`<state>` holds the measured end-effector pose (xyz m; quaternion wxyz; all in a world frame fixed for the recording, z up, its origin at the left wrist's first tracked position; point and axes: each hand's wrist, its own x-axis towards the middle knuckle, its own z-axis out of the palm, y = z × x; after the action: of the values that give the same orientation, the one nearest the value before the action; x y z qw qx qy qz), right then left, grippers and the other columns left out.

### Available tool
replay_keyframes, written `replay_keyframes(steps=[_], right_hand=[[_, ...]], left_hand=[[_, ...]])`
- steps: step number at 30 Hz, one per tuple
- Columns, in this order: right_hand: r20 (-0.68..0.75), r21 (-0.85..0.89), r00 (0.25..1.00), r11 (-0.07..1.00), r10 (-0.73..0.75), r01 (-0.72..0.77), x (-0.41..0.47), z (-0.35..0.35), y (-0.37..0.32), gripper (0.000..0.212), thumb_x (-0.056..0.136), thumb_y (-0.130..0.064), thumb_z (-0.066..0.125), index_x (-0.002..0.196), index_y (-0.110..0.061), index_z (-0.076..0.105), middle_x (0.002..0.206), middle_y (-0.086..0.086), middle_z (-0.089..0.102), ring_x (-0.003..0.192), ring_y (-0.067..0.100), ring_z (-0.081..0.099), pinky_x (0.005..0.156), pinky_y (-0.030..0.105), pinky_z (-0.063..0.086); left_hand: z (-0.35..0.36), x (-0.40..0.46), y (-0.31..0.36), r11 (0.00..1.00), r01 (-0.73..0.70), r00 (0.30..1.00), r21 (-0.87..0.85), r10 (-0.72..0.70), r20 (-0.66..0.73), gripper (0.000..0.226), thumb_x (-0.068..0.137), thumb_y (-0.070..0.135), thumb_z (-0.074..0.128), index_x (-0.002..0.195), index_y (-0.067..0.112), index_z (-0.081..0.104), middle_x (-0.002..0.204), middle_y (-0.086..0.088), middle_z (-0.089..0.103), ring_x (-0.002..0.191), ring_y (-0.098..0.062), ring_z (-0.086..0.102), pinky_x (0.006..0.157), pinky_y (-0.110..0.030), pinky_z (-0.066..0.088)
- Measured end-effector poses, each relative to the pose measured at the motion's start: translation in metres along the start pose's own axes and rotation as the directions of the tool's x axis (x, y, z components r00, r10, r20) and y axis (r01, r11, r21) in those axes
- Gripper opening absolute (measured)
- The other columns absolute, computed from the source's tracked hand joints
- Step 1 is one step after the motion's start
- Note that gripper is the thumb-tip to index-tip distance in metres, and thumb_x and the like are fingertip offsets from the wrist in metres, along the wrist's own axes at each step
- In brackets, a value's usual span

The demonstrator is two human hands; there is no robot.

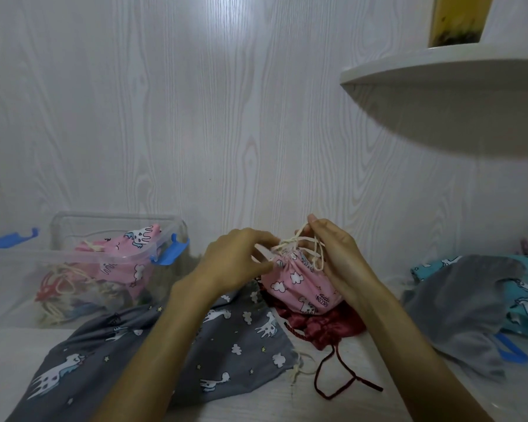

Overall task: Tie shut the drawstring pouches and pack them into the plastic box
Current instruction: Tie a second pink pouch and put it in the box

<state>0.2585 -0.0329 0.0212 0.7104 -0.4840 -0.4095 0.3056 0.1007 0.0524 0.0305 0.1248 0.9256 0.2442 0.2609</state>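
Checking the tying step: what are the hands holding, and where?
Both hands, left hand and right hand, pinch the cream drawstring at the gathered mouth of the pink pouch.

The only writing that can be read is the word "UNICORN", printed in small dark capitals on the pink drawstring pouch [299,284] just right of the frame's centre. It runs along the pouch's lower right side, beside a cartoon unicorn, and reads tilted. A line of smaller script sits just above that word but is too small to make out. No other text, number or brand mark is legible elsewhere.
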Motion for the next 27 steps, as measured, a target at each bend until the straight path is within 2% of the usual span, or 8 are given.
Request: replay_keyframes(steps=[2, 6, 11, 13, 16, 19, 24, 27], right_hand=[[-0.002, 0.032, 1.0, 0.999, 0.012, -0.012, -0.001, 0.002, -0.002, 0.026, 0.091, -0.032, 0.056, 0.076, -0.012, 0.062, 0.079, 0.007, 0.066, 0.076, 0.018, 0.064, 0.082, 0.035, 0.051], [0.009, 0.099, 0.999, 0.994, 0.05, -0.05, 0.0, 0.0, -0.007, 0.026, 0.09, -0.031, 0.058, 0.073, -0.012, 0.062, 0.078, 0.007, 0.066, 0.077, 0.02, 0.064, 0.085, 0.037, 0.051], [0.03, 0.146, 0.992, 0.982, 0.12, -0.123, 0.0, -0.003, -0.008, 0.027, 0.091, -0.033, 0.056, 0.078, -0.011, 0.063, 0.08, 0.005, 0.067, 0.08, 0.02, 0.063, 0.093, 0.039, 0.048], [0.096, 0.312, 0.978, 0.927, 0.187, -0.208, 0.001, -0.004, -0.011, 0.029, 0.093, -0.034, 0.053, 0.084, -0.009, 0.065, 0.076, 0.001, 0.069, 0.082, 0.017, 0.059, 0.1, 0.036, 0.042], [0.09, 0.431, 0.985, 0.886, 0.146, -0.17, 0.001, -0.007, -0.014, 0.037, 0.095, -0.027, 0.049, 0.063, -0.014, 0.059, 0.071, -0.002, 0.068, 0.069, 0.01, 0.053, 0.078, 0.021, 0.046], [0.048, 0.312, 0.989, 0.939, 0.136, -0.145, 0.0, -0.01, -0.015, 0.031, 0.097, -0.023, 0.045, 0.067, -0.016, 0.046, 0.056, -0.004, 0.052, 0.046, 0.005, 0.043, 0.041, 0.015, 0.039], [0.052, -0.157, 0.985, 0.976, 0.162, -0.152, -0.003, -0.009, -0.002, 0.024, 0.096, -0.022, 0.051, 0.073, -0.014, 0.046, 0.052, -0.003, 0.048, 0.042, 0.007, 0.037, 0.04, 0.018, 0.03], [0.069, -0.269, 0.991, 0.959, 0.113, -0.091, -0.007, -0.001, 0.0, 0.009, 0.092, -0.017, 0.057, 0.086, -0.011, 0.058, 0.057, 0.001, 0.053, 0.043, 0.006, 0.044, 0.042, 0.016, 0.036]], left_hand=[[0.004, 0.002, 0.0, 0.999, 0.018, 0.996, 0.042, -0.015, -0.085, 0.016, 0.084, 0.04, 0.066, 0.1, 0.039, 0.069, 0.095, 0.02, 0.069, 0.084, 0.0, 0.063, 0.082, -0.036, 0.053], [0.0, 0.001, -0.002, 1.0, 0.018, 0.988, 0.02, -0.014, -0.153, 0.022, 0.078, 0.056, 0.065, 0.084, 0.036, 0.071, 0.078, 0.021, 0.067, 0.077, 0.003, 0.061, 0.071, -0.029, 0.05], [0.002, 0.002, -0.001, 0.999, -0.027, 0.989, -0.032, 0.022, -0.148, 0.024, 0.088, 0.054, 0.052, 0.09, 0.036, 0.068, 0.09, 0.021, 0.066, 0.084, 0.004, 0.06, 0.074, -0.028, 0.048], [0.003, 0.003, -0.003, 0.998, -0.018, 0.979, -0.058, 0.006, -0.203, 0.027, 0.093, 0.051, 0.045, 0.097, 0.038, 0.067, 0.089, 0.019, 0.068, 0.079, 0.005, 0.062, 0.073, -0.03, 0.05], [0.005, 0.005, -0.012, 0.997, 0.033, 0.936, 0.07, -0.006, -0.353, 0.027, 0.096, 0.041, 0.046, 0.106, 0.032, 0.069, 0.086, 0.012, 0.067, 0.073, -0.007, 0.062, 0.063, -0.03, 0.048], [0.013, 0.005, -0.022, 0.964, 0.093, 0.907, 0.248, 0.021, -0.42, 0.027, 0.097, 0.034, 0.047, 0.099, 0.023, 0.071, 0.08, 0.004, 0.062, 0.07, -0.016, 0.056, 0.05, -0.027, 0.032], [0.028, 0.005, -0.024, 0.959, 0.194, 0.911, 0.207, -0.097, -0.401, 0.028, 0.098, 0.034, 0.045, 0.095, 0.019, 0.069, 0.082, 0.001, 0.068, 0.078, -0.022, 0.064, 0.065, -0.038, 0.049], [0.026, 0.004, -0.018, 0.96, 0.273, 0.843, 0.056, -0.211, -0.495, 0.025, 0.092, 0.038, 0.055, 0.101, 0.019, 0.067, 0.083, -0.001, 0.073, 0.084, -0.021, 0.066, 0.069, -0.035, 0.051]])
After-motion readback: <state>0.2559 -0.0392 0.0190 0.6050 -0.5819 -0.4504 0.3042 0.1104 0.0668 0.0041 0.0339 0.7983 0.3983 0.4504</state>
